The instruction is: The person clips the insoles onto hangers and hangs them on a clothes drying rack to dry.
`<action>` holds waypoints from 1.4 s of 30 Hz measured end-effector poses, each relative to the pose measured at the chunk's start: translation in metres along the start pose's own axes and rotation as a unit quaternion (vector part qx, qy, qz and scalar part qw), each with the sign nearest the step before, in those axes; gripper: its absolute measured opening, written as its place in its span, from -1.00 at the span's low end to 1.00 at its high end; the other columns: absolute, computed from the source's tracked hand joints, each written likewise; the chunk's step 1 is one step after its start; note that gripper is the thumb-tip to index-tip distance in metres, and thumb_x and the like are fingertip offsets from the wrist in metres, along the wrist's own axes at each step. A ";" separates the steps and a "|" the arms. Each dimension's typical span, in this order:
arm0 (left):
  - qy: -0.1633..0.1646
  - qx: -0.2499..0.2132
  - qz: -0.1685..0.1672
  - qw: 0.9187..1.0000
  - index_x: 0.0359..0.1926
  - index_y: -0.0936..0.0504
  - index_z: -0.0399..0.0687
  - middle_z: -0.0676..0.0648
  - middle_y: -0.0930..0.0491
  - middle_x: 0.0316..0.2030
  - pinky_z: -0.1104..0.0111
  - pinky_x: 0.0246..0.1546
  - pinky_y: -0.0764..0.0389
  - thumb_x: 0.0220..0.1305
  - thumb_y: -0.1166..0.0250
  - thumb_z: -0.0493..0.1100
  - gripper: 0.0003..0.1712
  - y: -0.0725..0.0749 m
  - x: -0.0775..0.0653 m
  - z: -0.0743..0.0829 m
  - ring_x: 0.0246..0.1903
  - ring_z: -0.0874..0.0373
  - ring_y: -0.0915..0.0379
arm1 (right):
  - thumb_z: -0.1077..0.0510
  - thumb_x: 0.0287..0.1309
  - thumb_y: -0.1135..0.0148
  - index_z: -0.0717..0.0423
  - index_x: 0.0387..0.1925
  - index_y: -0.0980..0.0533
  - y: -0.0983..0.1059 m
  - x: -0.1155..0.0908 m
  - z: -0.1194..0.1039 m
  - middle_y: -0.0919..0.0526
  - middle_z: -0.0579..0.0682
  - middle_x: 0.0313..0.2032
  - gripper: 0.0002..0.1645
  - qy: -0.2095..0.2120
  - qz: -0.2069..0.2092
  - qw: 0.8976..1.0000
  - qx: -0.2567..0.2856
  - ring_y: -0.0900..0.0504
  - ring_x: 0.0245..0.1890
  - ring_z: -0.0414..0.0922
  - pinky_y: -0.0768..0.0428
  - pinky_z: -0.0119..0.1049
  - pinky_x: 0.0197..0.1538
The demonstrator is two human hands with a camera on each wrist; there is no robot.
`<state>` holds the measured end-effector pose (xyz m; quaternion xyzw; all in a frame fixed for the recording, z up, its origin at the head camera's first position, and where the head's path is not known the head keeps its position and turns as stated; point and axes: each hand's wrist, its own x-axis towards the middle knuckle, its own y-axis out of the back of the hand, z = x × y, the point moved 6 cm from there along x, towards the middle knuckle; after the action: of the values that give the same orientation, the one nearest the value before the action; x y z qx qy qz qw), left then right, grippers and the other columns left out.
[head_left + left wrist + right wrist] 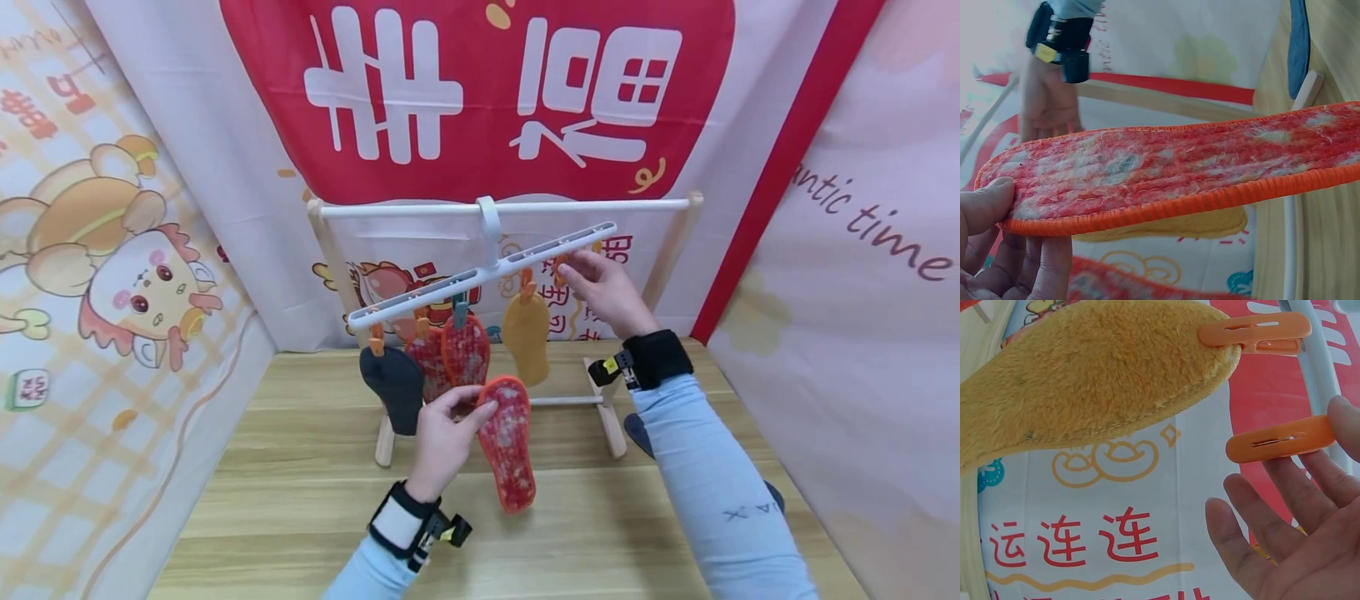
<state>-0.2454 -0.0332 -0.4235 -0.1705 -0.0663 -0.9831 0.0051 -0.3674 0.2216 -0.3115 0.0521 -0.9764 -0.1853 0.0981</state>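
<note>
My left hand (pixel 442 437) pinches a red-and-white mottled insole (pixel 508 446) with orange edging by its upper end, thumb on its face in the left wrist view. My right hand (pixel 603 287) holds an orange clip (pixel 1279 439) between thumb and fingers, near the raised right end of a tilted white hanger (pixel 427 294). Nothing hangs from that clip. Beside it, a fuzzy yellow insole (pixel 527 337) hangs from another orange clip (pixel 1254 331). Left of centre hang two red insoles (pixel 467 350), one under a teal clip (pixel 460 312), and a dark insole (pixel 393 383).
The hanger hooks over the white rod (pixel 405 211) of a wooden-legged rack (pixel 613 429) on the wood-grain table (pixel 300 500). Dark insoles (pixel 639 433) lie to the right, partly behind the right sleeve (pixel 712 475). Printed cloth walls stand behind and on both sides.
</note>
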 end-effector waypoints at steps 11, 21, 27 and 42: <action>0.039 -0.022 -0.049 0.998 -0.04 -0.71 -0.07 -0.02 -0.71 -0.28 0.20 -0.35 -0.71 0.25 -0.42 -0.03 -0.68 -0.043 0.036 -0.005 -0.34 0.10 -0.62 | -0.09 0.37 -0.19 0.08 0.30 -0.43 0.003 -0.012 0.002 -0.55 0.11 0.16 -0.42 0.018 0.018 0.999 0.023 -0.49 0.19 -0.01 -0.49 -0.03 0.23; 0.046 -0.030 -0.057 0.997 -0.02 -0.70 -0.07 -0.03 -0.70 -0.28 0.32 -0.35 -0.70 0.27 -0.40 -0.04 -0.68 -0.070 0.066 0.003 -0.33 0.12 -0.64 | -0.02 0.37 -0.15 0.17 0.25 -0.47 0.001 -0.027 -0.003 -0.62 0.10 0.07 -0.47 0.025 0.077 0.995 0.058 -0.54 0.13 -0.04 -0.46 -0.03 0.24; 0.053 -0.018 -0.045 0.997 -0.04 -0.71 -0.02 0.02 -0.69 -0.29 0.29 -0.33 -0.71 0.27 -0.40 -0.05 -0.73 -0.081 0.077 0.007 -0.32 0.14 -0.63 | -0.02 0.36 -0.11 0.15 0.20 -0.51 -0.003 -0.033 -0.004 -0.66 0.12 0.02 -0.51 0.028 0.108 0.991 0.073 -0.56 0.11 -0.05 -0.44 -0.07 0.25; 0.060 -0.005 -0.038 0.997 -0.06 -0.73 -0.03 0.06 -0.70 -0.23 0.34 -0.23 -0.67 0.28 -0.39 -0.08 -0.76 -0.090 0.091 0.005 -0.24 0.20 -0.62 | -0.01 0.37 -0.12 0.20 0.17 -0.54 -0.008 -0.035 -0.004 -0.63 0.12 0.05 -0.52 0.011 0.150 0.985 0.081 -0.50 0.15 -0.04 -0.41 -0.09 0.28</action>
<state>-0.3325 0.0580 -0.3994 -0.1087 -0.0678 -0.9913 -0.0295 -0.3316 0.2171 -0.3169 -0.0855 -0.9838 -0.0882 0.1307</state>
